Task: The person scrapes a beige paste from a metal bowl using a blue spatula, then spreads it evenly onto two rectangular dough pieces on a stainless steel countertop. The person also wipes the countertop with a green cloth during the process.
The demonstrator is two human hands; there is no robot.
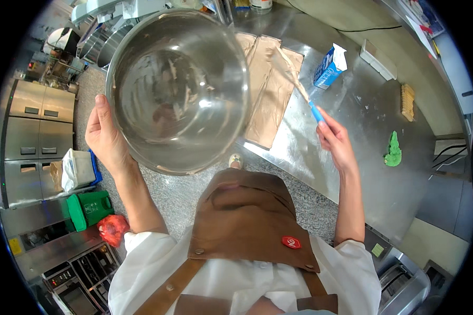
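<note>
A large steel mixing bowl (181, 100) hangs tilted toward me, its inside smeared with thin streaks of pale brown cream. My left hand (109, 136) grips its left rim, thumb up along the outside. In my right hand (335, 137) is a spatula (316, 112), held by its blue handle. Pale brown cream coats the spatula's far end. Beneath that end lies a flat layer of pale brown cream (265, 118) in a rectangular shape, ridged along its length. The bowl hides the layer's left part, and I cannot tell whether the spatula touches it.
On the steel table (368, 184) stand an opened blue-and-white carton (329, 68) and a white rectangular container (378, 60). A yellowish ridged block (407, 102) and a crumpled green cloth-like thing (393, 150) lie farther right. A green bin (91, 208) and red bag (113, 229) are at left.
</note>
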